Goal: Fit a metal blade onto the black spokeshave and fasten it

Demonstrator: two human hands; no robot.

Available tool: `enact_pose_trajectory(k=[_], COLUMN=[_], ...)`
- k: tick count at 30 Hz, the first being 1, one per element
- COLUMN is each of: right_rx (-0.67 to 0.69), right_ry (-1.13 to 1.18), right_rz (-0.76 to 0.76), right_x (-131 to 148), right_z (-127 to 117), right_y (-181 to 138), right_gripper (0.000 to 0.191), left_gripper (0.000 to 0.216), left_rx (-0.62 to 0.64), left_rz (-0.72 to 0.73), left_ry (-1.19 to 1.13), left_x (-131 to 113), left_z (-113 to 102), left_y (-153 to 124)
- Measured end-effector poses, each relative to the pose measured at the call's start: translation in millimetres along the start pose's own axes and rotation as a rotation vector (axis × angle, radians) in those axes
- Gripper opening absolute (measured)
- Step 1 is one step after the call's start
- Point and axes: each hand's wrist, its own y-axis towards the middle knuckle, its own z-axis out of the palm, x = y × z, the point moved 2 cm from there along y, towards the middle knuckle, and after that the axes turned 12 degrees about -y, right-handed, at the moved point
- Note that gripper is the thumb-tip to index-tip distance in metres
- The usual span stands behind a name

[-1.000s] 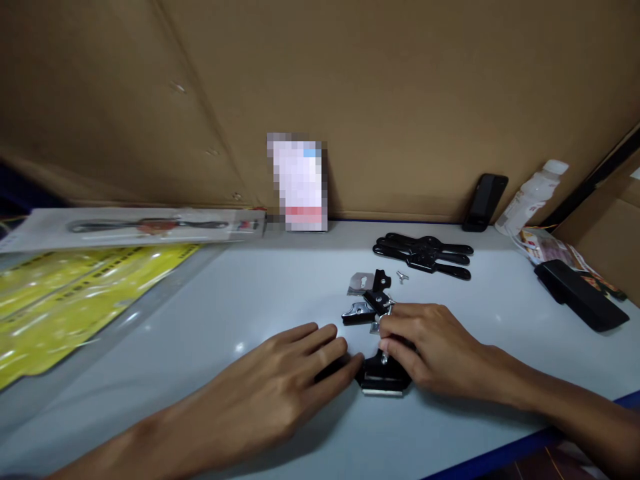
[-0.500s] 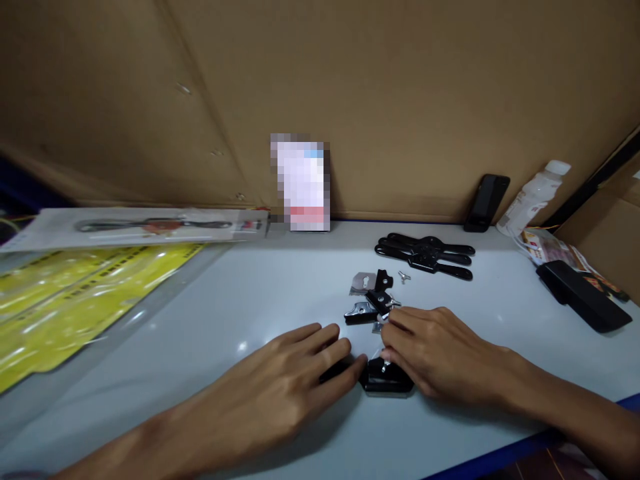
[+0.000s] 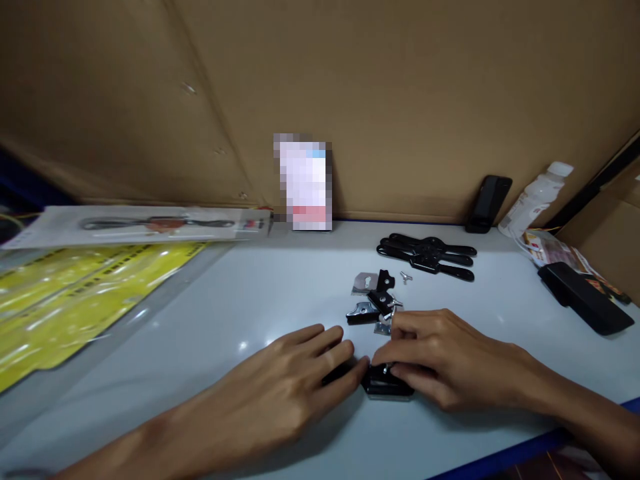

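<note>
A black spokeshave [image 3: 389, 388] lies on the table in front of me, its middle part showing between my hands. My left hand [image 3: 295, 380] rests over its left handle, fingers bent round it and a fingertip against the body. My right hand [image 3: 440, 360] covers the right side and pinches a small silver wing screw [image 3: 385, 369] over the middle of the body. Just beyond my fingers is a loose cluster: a flat grey blade [image 3: 365, 283], black cap plates [image 3: 363, 313], and several small wing screws, one [image 3: 406, 277] lying apart.
Several black spokeshave bodies [image 3: 428, 255] are stacked farther back. A packaged spokeshave [image 3: 160, 225] and yellow packaging [image 3: 85, 300] lie left. Toward the right stand a black phone-like device [image 3: 488, 203], a bottle [image 3: 536, 200] and a black plastic piece [image 3: 583, 298]. A cardboard wall [image 3: 400, 100] closes the back.
My right hand has moved from near the loose parts down onto the spokeshave, its fingers now at the wing screw there. The left hand stays on the handle.
</note>
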Motion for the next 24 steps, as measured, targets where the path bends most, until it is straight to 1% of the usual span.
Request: enact_pose_trajectory(k=[3,6,11,15,20,24], right_rx=[-0.003,-0.027,-0.044,-0.06,-0.138,-0.16], right_ry=[-0.015,-0.011,-0.057,-0.076,-0.088,-0.086], right_rz=[-0.045,-0.06,-0.069,-0.067,-0.068,-0.058], right_x=[2.3,3.4,3.0,2.8,4.4,5.7], right_z=[2.7,5.0,5.2,4.7,4.9,10.6], right_y=[-0.6,0.9,2.5,1.1,0.2,1.9], right_gripper=[0.022,0.015,0.017,0.017,0.008,0.016], left_gripper=[0.041,0.04,0.041,0.037,0.038,0.037], left_rx=[0.005,0.009,-0.005,0.0,-0.01,-0.014], left_rz=[-0.003,-0.001,-0.008,-0.012,-0.004,-0.007], left_ry=[0.002,-0.001,-0.008,-0.014,-0.008,-0.009], left_x=[0.0,0.0,1.0,0.9,0.0,-0.6], left_z=[-0.2,0.2,1.8,2.0,1.5,2.6], left_y=[0.2,-0.1,-0.6,-0.7,-1.2,-1.3])
